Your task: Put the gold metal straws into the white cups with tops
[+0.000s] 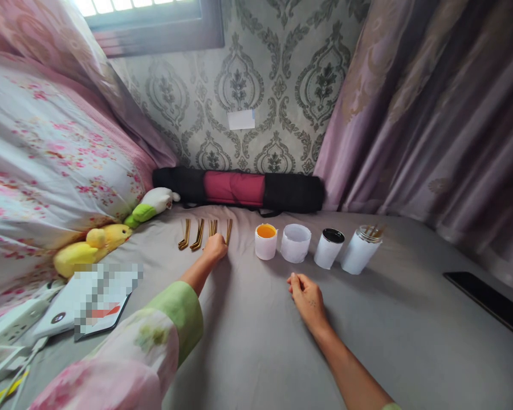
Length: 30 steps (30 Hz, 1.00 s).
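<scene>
My left hand [216, 248] is closed over the lower ends of a bundle of gold bent drinking straws [212, 227], hiding their bends. To its left lie two more bundles, a near straw bundle [197, 234] and a far-left straw bundle [184, 234]. Just right of the hand is another straw group [229, 229], partly covered. My right hand [308, 297] rests on the sheet with curled fingers, and nothing shows in them. Beyond it stand a white cup with an orange inside [265, 246], a wider white cup [296, 249], a dark-mouthed white can [328, 255] and a white-wrapped jar [359, 255].
A black and maroon long bag [235, 188] lies along the wall. Plush toys [89, 247], a white device [68, 310] and a power strip [12, 324] are at left. A black phone [491, 302] lies at right on the grey sheet [431, 353].
</scene>
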Tool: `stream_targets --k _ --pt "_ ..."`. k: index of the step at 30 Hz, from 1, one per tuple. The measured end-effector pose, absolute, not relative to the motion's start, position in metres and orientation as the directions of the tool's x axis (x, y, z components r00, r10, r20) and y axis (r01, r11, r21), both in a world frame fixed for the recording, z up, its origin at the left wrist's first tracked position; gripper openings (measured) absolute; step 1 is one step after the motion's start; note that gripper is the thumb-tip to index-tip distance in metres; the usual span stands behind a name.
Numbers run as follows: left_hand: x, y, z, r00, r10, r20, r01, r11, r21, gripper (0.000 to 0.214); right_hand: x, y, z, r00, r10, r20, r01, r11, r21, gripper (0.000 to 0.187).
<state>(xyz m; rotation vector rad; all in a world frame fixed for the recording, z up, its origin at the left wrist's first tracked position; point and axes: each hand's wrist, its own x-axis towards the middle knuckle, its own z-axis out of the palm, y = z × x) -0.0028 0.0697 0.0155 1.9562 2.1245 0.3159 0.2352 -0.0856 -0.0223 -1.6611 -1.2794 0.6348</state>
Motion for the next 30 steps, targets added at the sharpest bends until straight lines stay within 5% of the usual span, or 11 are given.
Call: stream_targets --k 30 --pt "-0.0055 0.0729 0.0201 -0.156 0.987 -0.046 0.866 0.159 0.474 0.015 0.2360 -0.0846 -0.0244 0.330 0.931 0.156 0.464 -0.016 -0.886 0.040"
